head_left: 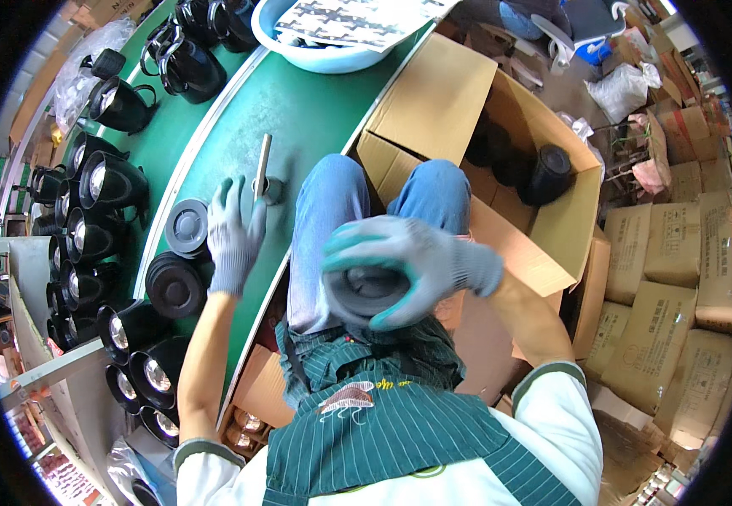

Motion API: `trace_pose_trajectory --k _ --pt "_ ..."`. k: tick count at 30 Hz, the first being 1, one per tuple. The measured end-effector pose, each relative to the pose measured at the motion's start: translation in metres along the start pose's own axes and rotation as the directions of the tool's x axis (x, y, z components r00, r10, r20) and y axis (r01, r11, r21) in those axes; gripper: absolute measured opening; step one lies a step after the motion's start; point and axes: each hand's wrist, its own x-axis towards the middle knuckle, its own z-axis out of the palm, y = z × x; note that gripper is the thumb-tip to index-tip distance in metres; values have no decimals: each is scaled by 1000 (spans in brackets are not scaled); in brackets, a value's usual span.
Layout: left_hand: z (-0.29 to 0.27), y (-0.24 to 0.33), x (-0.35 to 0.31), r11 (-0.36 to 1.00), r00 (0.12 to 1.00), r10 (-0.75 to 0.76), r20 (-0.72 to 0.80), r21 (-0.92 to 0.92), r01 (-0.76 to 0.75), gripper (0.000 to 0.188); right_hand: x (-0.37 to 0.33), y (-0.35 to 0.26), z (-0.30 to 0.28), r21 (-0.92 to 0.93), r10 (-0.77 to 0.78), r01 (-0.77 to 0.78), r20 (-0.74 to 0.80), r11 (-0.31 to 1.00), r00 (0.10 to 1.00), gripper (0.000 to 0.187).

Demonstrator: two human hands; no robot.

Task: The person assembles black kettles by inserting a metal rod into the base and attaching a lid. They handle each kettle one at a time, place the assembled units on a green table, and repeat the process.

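Grey-and-green work gloves cover both hands. My right hand point(412, 266) is closed around a round black lid point(372, 285), held above my lap; motion blurs it, and whether it is one lid or a stack I cannot tell. With fingers spread, my left hand point(235, 232) hovers at the green table point(222, 160), holding nothing. Just past its fingertips a metal rod point(263, 164) stands up from a small round base. Beside that hand lie a grey-black lid point(187, 228) and a stack of black lids point(174, 285).
Several black jugs with shiny insides point(96, 232) line the table's left side. A blue basin point(324, 55) with a patterned sheet on it stands at the far end. To my right, an open cardboard box point(564, 228) holds black round pieces point(547, 173); stacked closed cartons point(652, 337) lie beyond.
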Motion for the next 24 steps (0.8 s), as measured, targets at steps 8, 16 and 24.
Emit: trace_pose_trajectory --k 8,16,24 --pt "39 -15 39 913 961 -209 181 -317 258 62 -16 74 80 395 294 -149 -338 906 894 127" --pt "-103 95 28 813 686 474 552 -574 -99 73 3 51 76 871 574 179 -443 457 689 110" --pt "-125 164 -8 986 787 167 594 -93 -139 58 5 83 47 979 584 35 -147 199 798 56"
